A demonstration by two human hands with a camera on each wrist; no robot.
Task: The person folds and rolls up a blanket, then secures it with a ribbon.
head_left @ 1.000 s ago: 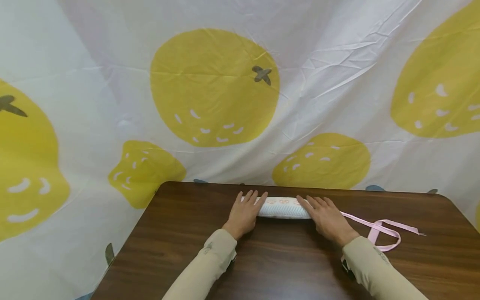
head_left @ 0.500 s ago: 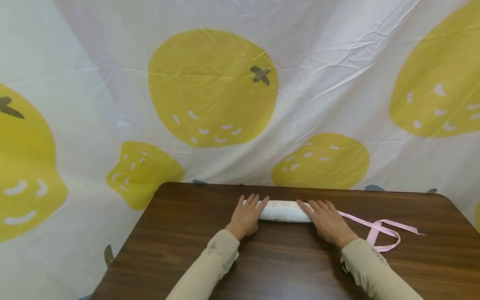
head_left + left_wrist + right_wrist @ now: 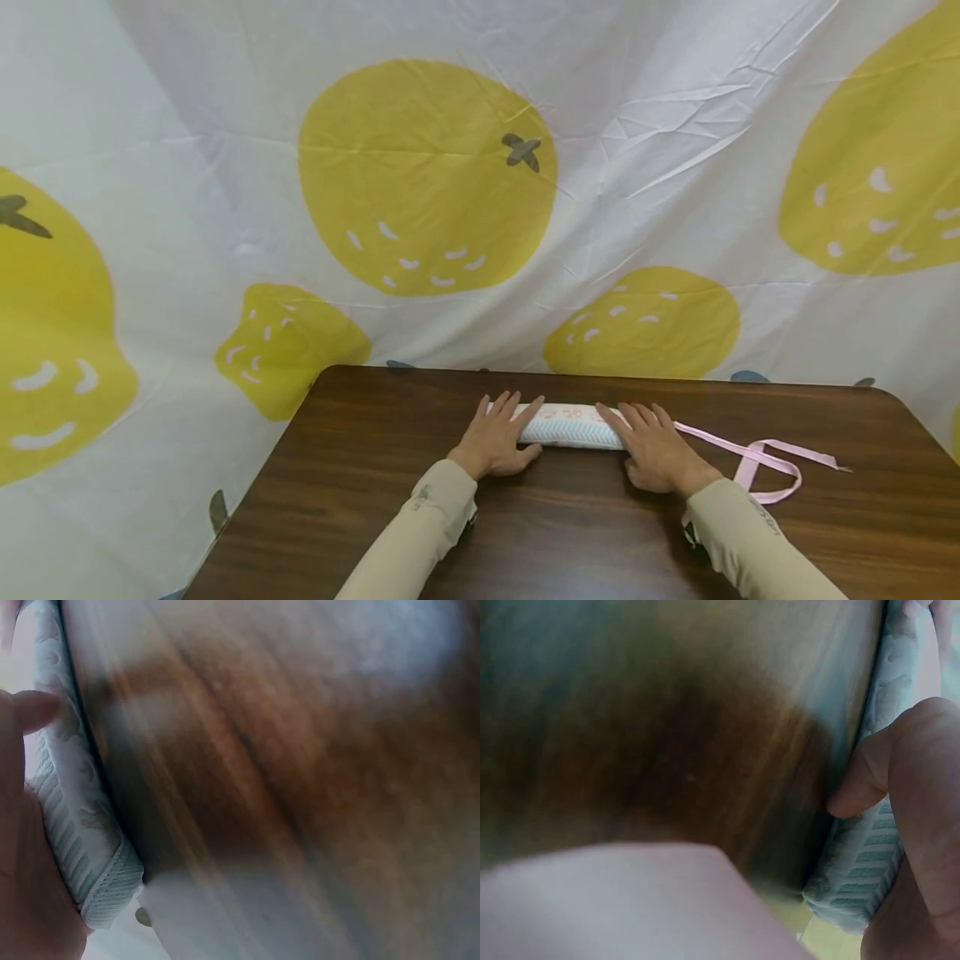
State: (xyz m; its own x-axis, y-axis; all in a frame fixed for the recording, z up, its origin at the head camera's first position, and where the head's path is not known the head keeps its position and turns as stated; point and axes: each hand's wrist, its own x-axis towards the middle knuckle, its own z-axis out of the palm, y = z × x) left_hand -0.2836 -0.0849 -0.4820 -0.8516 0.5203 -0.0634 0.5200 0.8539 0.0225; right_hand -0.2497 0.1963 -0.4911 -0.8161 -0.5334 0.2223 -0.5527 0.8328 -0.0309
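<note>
A rolled-up padded cloth (image 3: pixel 572 430), white with pale blue zigzags and small orange prints, lies crosswise on the brown table. My left hand (image 3: pixel 493 438) rests over its left part, fingers stretched across the top and thumb at the near side. Over the right part lies my right hand (image 3: pixel 656 450), its fingers spread forward in the same way. The left wrist view has a thumb (image 3: pixel 36 711) against the cloth's side and the roll's ribbed end (image 3: pixel 112 889). In the right wrist view, the other thumb (image 3: pixel 862 780) presses the near side. Both palms hide the roll's ends from the head view.
A pink ribbon (image 3: pixel 768 461) trails from the roll's right end in a loop on the wooden table (image 3: pixel 555 542). Behind the table's far edge hangs a white curtain (image 3: pixel 645 133) printed with yellow lemons. A blurred pale pink shape (image 3: pixel 630 900) crosses the right wrist view.
The roll has shifted slightly toward me, with both hands on it. Both thumbs now show at its near side, hidden earlier.
</note>
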